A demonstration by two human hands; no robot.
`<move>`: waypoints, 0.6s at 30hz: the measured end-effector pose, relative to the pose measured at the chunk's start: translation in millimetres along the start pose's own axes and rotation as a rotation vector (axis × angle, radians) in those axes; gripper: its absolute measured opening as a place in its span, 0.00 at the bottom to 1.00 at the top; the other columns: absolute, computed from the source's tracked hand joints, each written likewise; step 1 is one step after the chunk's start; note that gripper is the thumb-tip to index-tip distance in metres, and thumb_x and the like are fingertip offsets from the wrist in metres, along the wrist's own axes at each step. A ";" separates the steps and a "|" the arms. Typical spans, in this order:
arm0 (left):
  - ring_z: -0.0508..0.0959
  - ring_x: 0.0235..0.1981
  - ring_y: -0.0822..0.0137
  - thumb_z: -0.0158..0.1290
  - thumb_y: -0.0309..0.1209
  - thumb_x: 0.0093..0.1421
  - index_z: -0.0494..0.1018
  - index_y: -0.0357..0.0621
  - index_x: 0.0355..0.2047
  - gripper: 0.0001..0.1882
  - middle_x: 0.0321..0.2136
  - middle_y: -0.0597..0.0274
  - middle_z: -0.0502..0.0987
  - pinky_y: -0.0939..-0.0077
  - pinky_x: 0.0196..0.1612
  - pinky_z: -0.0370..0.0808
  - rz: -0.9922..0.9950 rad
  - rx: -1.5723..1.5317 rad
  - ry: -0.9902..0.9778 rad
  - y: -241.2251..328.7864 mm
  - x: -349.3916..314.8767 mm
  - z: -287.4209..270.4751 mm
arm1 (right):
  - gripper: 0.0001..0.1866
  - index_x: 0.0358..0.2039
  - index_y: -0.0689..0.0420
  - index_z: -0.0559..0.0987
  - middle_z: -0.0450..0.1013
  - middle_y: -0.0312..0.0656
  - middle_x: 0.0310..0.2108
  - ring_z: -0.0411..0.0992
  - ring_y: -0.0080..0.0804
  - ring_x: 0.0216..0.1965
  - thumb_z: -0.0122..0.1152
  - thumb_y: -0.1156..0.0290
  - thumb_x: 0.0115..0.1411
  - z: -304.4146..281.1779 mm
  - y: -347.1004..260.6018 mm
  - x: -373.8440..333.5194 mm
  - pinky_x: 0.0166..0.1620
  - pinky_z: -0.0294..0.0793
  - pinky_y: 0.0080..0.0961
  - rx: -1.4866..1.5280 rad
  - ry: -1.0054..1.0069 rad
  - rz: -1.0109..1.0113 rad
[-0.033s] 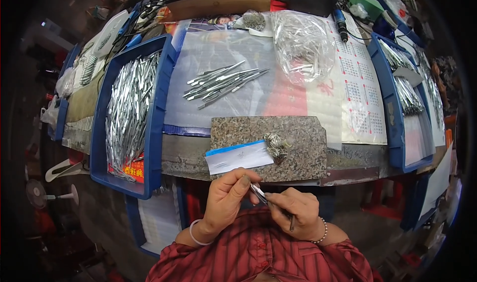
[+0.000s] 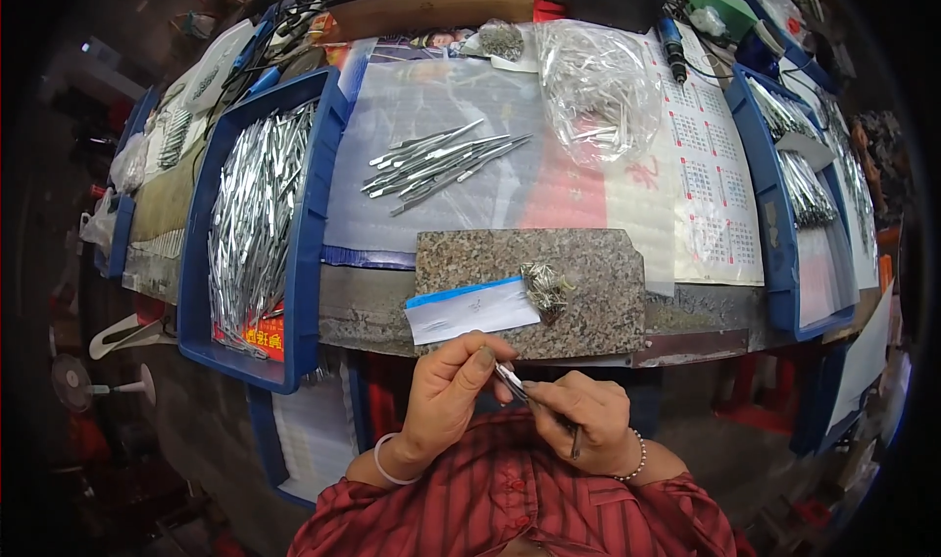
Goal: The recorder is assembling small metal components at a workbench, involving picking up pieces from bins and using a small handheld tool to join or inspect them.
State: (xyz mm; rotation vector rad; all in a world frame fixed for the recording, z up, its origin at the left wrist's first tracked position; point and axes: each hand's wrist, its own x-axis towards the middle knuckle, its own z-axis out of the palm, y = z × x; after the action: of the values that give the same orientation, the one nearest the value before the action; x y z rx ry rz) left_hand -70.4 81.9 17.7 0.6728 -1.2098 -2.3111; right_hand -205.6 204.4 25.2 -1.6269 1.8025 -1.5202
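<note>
In front of my shirt, above the table's near edge, both hands meet at a slim silvery metal piece (image 2: pixel 510 376). My left hand (image 2: pixel 453 392) is closed, thumb and fingertips pinching at its upper left end. My right hand (image 2: pixel 588 418) is wrapped around its other end, and a dark rod end pokes out below those fingers. Whether this is one piece or several is hidden by the fingers. Just beyond lies a speckled stone slab (image 2: pixel 598 263), bearing a white paper strip (image 2: pixel 472 312) with a blue edge and a small heap of tiny metal parts (image 2: pixel 545 290).
Pointed metal rods (image 2: pixel 441 165) lie on plastic sheeting behind the slab. Blue trays of similar rods stand left (image 2: pixel 331 155) and right (image 2: pixel 774 233). A clear bag (image 2: pixel 598 86) of pale parts sits at the back, near a blue-and-black handheld tool (image 2: pixel 672 49).
</note>
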 end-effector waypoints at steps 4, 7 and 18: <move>0.73 0.27 0.78 0.45 0.32 0.68 0.73 0.34 0.41 0.12 0.28 0.65 0.75 0.86 0.33 0.70 0.014 0.062 0.020 -1.5 0.6 0.8 | 0.15 0.39 0.61 0.79 0.65 0.38 0.17 0.66 0.29 0.15 0.64 0.83 0.48 1.1 -0.3 -0.6 0.17 0.64 0.25 -0.001 -0.004 0.002; 0.73 0.27 0.79 0.45 0.31 0.68 0.73 0.34 0.40 0.12 0.28 0.66 0.74 0.86 0.32 0.69 0.033 0.105 0.073 2.2 -0.1 3.9 | 0.19 0.44 0.62 0.77 0.66 0.40 0.20 0.69 0.34 0.18 0.67 0.76 0.50 0.9 -0.5 -5.0 0.20 0.67 0.28 0.050 -0.143 0.067; 0.77 0.29 0.72 0.47 0.24 0.65 0.73 0.32 0.38 0.08 0.31 0.58 0.77 0.79 0.34 0.76 -0.055 0.110 0.048 3.9 -16.1 -22.6 | 0.18 0.41 0.61 0.78 0.59 0.33 0.18 0.65 0.24 0.17 0.61 0.74 0.47 0.5 -1.0 -7.2 0.18 0.64 0.22 -0.228 -0.201 -0.228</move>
State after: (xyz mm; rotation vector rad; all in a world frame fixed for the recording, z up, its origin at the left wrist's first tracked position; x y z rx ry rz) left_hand -43.6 75.1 13.2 0.8049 -1.3194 -2.2716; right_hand -202.3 210.4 22.7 -2.0743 1.7825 -1.2159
